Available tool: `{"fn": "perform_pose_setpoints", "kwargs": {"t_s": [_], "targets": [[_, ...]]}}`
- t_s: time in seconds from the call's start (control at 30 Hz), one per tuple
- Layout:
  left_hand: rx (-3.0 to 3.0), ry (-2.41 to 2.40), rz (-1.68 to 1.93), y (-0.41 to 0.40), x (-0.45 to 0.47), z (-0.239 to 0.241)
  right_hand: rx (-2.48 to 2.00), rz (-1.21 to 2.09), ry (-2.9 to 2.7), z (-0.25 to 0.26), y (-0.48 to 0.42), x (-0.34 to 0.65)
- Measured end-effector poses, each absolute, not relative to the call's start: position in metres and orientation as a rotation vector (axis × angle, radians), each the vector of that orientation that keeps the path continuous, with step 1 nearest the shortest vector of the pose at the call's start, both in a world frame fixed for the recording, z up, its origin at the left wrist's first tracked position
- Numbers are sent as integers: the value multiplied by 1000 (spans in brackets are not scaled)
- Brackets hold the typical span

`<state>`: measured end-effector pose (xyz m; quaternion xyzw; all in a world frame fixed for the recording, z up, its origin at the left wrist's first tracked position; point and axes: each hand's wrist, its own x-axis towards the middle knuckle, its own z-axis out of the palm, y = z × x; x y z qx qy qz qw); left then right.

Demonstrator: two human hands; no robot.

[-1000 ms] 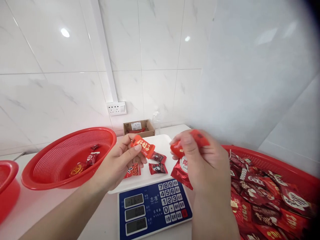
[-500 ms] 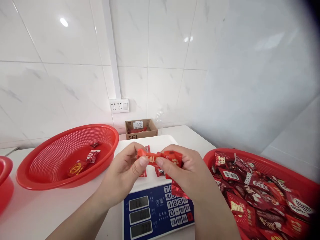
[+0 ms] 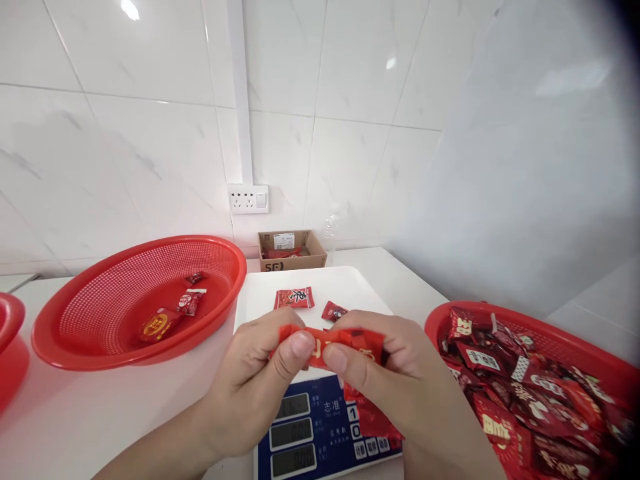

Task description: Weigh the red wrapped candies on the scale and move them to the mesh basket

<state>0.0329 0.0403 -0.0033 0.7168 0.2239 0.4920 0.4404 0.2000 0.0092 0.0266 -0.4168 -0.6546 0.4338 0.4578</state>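
Note:
Both hands meet above a blue electronic scale (image 3: 320,433). My left hand (image 3: 260,387) and my right hand (image 3: 400,380) pinch a red candy wrapper (image 3: 327,347) between thumbs and forefingers, one at each end. More red packets hang under my right palm (image 3: 373,417). On the scale's white pan (image 3: 260,300) lie a red packet (image 3: 294,297) and a small dark one (image 3: 333,311). The scale's keypad is mostly hidden by my hands.
A red mesh basket (image 3: 100,320) at left holds a few candies (image 3: 175,312). A second red basket (image 3: 590,367) at right is heaped with red packets. Another red bowl (image 3: 10,347) shows at the far left edge. A small cardboard box (image 3: 291,251) and a wall socket (image 3: 248,198) sit behind.
My hands came together from apart and dropped toward the scale; both now grip one wrapper. The view tilted, uncovering the packets on the pan.

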Motion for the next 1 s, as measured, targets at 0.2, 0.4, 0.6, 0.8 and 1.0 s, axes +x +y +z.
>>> {"fn": "perform_pose_setpoints", "kwargs": {"t_s": [0.2,0.4,0.6,0.8,1.0], "targets": [[1491,539,1045,34,31,-4,-1000,1147,-1527,26,6,198],[1489,498,876,35,32,3,-996,1078,-1594,29,3,193],[1623,486,964,32,29,7,-1031,1085,-1661,28,1,196],[1936,436,1142,33,27,8,-998,975,-1777,26,4,203],[1952,429,1231,32,28,2,-1057,1099,-1715,27,1,201]]}}
